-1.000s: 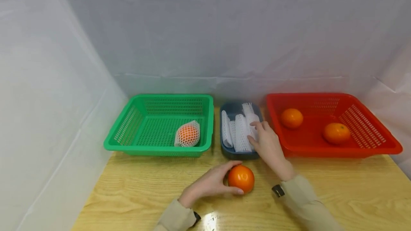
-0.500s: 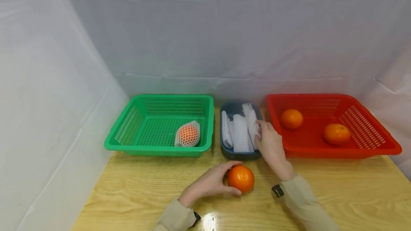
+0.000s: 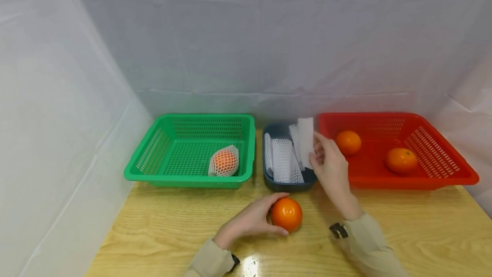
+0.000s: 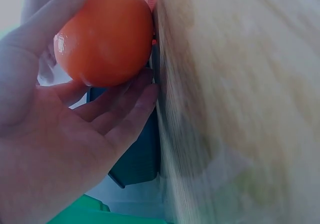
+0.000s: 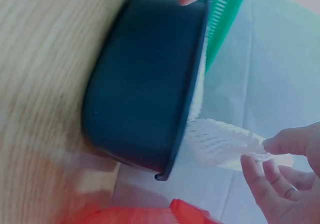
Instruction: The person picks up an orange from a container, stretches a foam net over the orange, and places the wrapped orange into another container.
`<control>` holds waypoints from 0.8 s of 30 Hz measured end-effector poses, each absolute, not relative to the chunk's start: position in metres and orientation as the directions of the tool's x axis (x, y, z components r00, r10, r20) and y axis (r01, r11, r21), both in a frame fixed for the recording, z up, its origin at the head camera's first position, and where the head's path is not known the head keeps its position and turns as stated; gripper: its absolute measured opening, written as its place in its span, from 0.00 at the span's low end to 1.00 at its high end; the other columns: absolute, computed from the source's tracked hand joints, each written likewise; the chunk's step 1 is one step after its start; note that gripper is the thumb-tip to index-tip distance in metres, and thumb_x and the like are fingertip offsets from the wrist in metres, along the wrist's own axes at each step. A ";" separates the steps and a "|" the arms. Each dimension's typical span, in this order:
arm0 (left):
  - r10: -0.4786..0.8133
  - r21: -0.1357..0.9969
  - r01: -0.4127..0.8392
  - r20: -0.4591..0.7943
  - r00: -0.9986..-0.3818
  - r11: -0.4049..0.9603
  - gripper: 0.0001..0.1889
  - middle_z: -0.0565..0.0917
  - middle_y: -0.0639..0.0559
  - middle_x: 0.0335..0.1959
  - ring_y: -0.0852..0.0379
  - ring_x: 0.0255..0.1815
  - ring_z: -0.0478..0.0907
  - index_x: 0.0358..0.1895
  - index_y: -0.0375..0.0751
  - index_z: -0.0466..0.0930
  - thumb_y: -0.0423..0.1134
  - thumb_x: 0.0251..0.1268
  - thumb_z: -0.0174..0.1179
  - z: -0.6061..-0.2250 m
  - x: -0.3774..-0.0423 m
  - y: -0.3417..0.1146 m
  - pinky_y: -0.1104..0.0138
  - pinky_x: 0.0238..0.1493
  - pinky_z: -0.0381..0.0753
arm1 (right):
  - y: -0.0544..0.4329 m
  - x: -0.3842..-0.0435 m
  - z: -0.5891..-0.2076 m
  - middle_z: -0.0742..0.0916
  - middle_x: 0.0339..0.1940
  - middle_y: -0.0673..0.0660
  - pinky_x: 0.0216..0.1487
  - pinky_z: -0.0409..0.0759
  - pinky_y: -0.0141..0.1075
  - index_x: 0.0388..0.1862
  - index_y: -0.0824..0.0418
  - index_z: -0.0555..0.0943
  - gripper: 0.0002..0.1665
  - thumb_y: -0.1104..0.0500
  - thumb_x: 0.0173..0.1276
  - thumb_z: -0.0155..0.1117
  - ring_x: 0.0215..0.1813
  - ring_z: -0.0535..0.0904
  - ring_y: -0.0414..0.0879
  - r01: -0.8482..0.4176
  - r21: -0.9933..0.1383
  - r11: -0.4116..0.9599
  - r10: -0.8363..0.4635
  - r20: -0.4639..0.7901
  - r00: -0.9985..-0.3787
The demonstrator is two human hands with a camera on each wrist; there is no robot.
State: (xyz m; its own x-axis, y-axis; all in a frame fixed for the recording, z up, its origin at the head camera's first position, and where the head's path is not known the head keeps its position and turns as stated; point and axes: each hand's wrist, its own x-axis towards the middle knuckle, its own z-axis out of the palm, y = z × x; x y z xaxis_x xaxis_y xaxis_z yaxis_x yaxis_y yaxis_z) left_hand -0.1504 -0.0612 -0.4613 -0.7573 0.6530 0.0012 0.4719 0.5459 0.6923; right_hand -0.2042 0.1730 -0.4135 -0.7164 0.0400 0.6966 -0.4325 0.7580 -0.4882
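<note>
just beside the red basket [image 3: 370, 163], right hand [image 3: 331, 163] pinches netting [image 3: 305, 142], left hand [image 3: 253, 218] cups fruit [image 3: 287, 214].

Was screened at left, far and right by pale, creased sheeting [image 3: 246, 33].
Had a wood-grained tabletop [image 3: 153, 230] below, and caught a bright glare [image 3: 251, 265] on its near side.

A plain beige long sleeve covers each forearm, the left sleeve [image 3: 211, 260] and right sleeve [image 3: 367, 240] alike, loose and lightly creased. A small black fitting shows at the inner side of each wrist — the left fitting [image 3: 234, 263] a dark sliver, the right fitting [image 3: 339, 230] blockier, with paler flecks. The left grip [image 3: 251, 219] and right grip [image 3: 330, 166] are bare hands — a thin line [image 5: 289, 191] on one right finger is too blurred to identify
</note>
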 end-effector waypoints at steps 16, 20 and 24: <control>0.563 0.811 0.440 0.172 -0.809 0.385 0.21 0.83 0.46 0.60 0.50 0.55 0.83 0.64 0.41 0.78 0.47 0.75 0.60 -0.436 -0.156 -0.059 0.62 0.57 0.82 | 0.177 -0.176 -0.399 0.83 0.42 0.62 0.39 0.79 0.17 0.59 0.67 0.80 0.26 0.73 0.61 0.72 0.40 0.79 0.36 -0.544 -0.722 0.427 0.114 0.640 -0.760; 0.491 0.847 0.436 0.253 -0.833 0.303 0.16 0.86 0.47 0.54 0.54 0.50 0.84 0.60 0.39 0.80 0.43 0.77 0.57 -0.428 -0.157 -0.050 0.67 0.51 0.84 | 0.174 -0.166 -0.398 0.83 0.41 0.56 0.42 0.82 0.21 0.56 0.69 0.79 0.21 0.74 0.63 0.70 0.41 0.80 0.37 -0.523 -0.800 0.293 0.129 0.575 -0.808; 0.388 0.929 0.330 0.246 -0.888 0.166 0.16 0.86 0.42 0.52 0.46 0.50 0.84 0.60 0.35 0.79 0.41 0.79 0.55 -0.421 -0.157 -0.040 0.62 0.50 0.85 | 0.168 -0.157 -0.398 0.83 0.42 0.51 0.48 0.83 0.25 0.54 0.72 0.76 0.19 0.76 0.65 0.67 0.43 0.81 0.40 -0.517 -0.836 0.182 0.099 0.539 -0.836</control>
